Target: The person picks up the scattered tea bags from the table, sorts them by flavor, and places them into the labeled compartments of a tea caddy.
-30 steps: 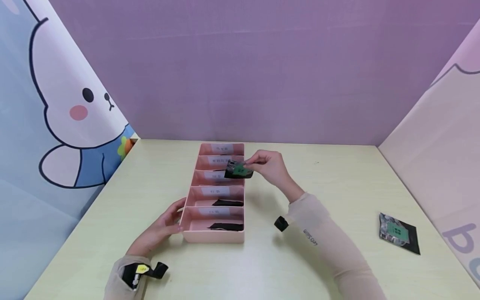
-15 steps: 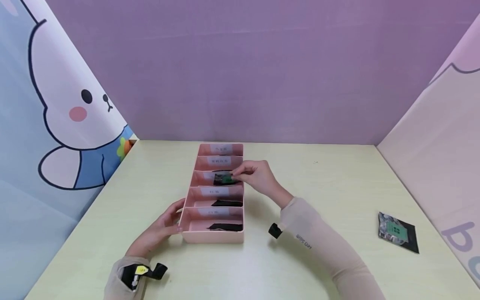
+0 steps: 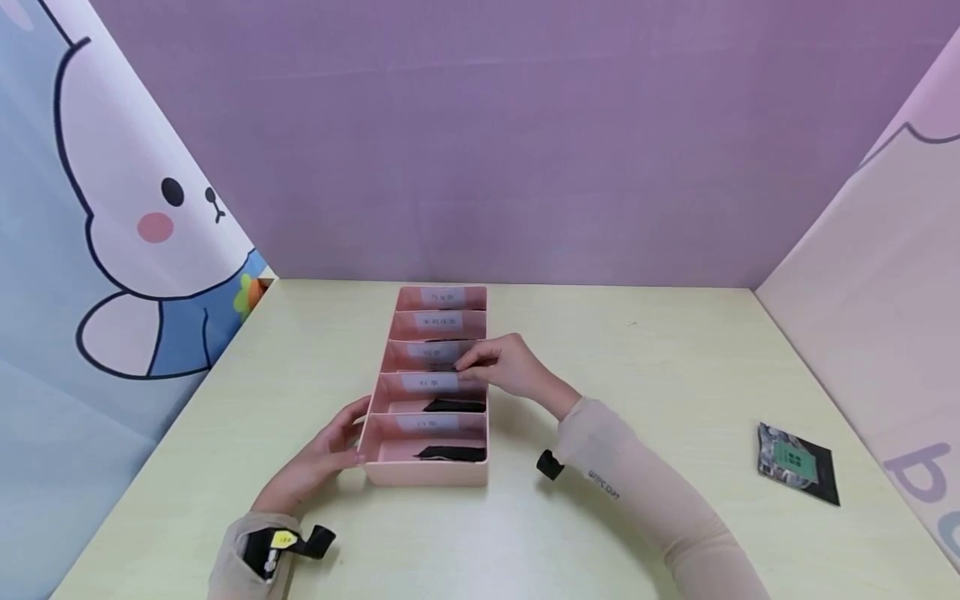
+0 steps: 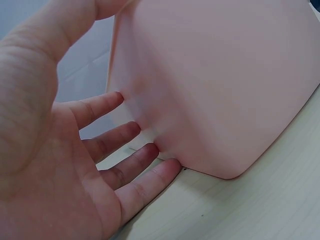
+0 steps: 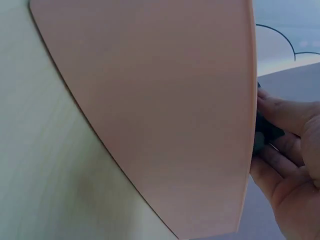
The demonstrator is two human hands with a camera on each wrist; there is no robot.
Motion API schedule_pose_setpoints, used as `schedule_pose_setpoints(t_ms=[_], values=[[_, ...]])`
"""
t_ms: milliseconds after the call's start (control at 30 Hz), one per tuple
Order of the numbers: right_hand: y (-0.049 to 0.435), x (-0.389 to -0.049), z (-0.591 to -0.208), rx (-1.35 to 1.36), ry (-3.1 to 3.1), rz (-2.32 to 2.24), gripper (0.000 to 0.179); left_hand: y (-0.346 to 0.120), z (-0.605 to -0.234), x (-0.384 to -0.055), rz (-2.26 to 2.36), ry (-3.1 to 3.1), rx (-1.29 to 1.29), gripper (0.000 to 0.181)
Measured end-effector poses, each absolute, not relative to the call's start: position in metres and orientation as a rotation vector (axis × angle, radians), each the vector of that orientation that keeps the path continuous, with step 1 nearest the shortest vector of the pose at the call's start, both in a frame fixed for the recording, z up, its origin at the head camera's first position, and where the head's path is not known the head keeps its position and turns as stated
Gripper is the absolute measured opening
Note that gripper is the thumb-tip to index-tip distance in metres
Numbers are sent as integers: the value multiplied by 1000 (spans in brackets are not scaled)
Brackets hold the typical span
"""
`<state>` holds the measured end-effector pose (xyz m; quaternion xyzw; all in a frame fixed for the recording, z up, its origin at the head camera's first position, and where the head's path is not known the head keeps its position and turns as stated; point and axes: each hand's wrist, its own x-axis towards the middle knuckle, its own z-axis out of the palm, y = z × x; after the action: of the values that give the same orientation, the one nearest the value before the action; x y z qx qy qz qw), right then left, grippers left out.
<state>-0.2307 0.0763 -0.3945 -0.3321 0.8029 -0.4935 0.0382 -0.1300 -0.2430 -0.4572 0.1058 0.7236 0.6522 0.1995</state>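
Observation:
A long pink divided box (image 3: 425,474) stands on the table, a paper label on the back wall of each compartment. My left hand (image 3: 322,461) rests at its near left corner; in the left wrist view, nearly straight fingers (image 4: 145,185) touch the outer wall, thumb up at the rim. Over the right side of the middle compartment, my right hand (image 3: 506,364) pinches a dark tea sachet (image 5: 270,131), seen in the right wrist view just behind the rim and mostly hidden by fingers and wall. Black sachets (image 3: 454,406) lie in the two nearest compartments.
Another black sachet with a green label (image 3: 797,463) lies flat at the right of the pale table (image 3: 637,333). A purple backdrop (image 3: 525,150) rises behind, with printed cloths on both sides. Black wrist straps sit on both sleeves.
My right hand has come down and slightly left with the sachet, from above the box into the middle compartment, where the sachet has dropped mostly out of sight. The left hand stays put.

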Motion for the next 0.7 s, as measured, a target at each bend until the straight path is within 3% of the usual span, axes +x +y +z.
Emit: schedule_pose_setpoints(t_ms=[333, 700], values=[[80, -235, -392, -1039, 2406, -1428, 29, -242, -459, -130, 1826, 2046, 324, 77], [85, -236, -392, -943, 2310, -1534, 33, -240, -457, -130, 1812, 2049, 280, 79]])
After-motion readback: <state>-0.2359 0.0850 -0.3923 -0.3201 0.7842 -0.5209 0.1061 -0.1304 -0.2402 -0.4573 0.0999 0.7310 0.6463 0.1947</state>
